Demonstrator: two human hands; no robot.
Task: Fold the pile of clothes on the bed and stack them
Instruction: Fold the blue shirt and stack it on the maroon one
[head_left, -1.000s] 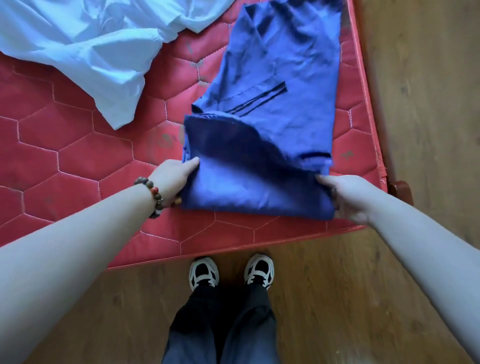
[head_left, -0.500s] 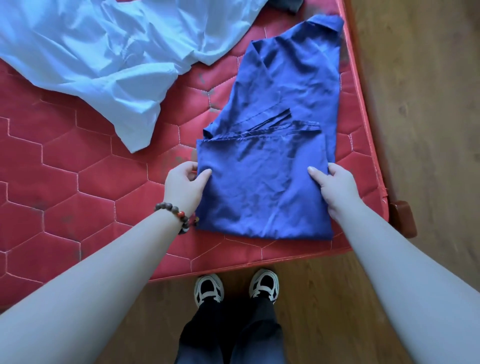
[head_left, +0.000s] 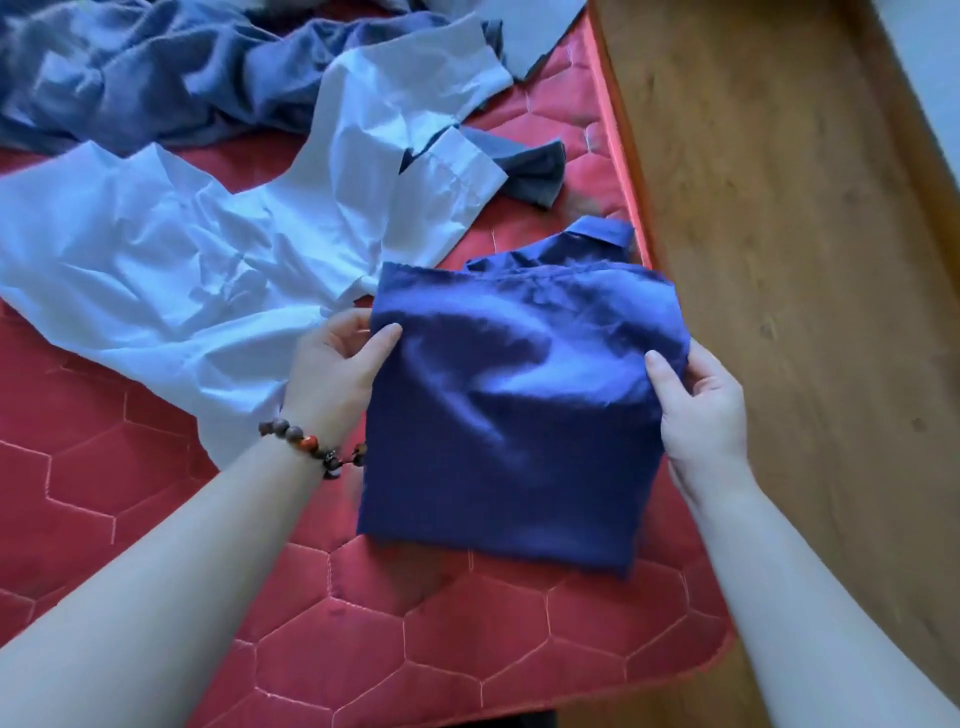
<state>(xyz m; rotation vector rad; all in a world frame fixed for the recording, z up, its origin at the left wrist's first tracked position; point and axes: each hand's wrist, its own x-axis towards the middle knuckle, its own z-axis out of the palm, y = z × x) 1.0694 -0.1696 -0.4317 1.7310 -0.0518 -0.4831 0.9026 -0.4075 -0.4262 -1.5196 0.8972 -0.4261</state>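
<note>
Head view, blue shirt (head_left: 514, 415) now lifted, folded smaller

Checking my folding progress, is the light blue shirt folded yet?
No, the light blue shirt lies crumpled and spread open on the red mattress.

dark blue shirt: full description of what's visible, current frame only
The dark blue shirt is folded into a rough rectangle of thin, slightly shiny, creased cloth, its collar poking out at the far edge. The left hand and right hand grip its two sides, thumbs on top. It is over the red quilted mattress, near the right edge.
</note>
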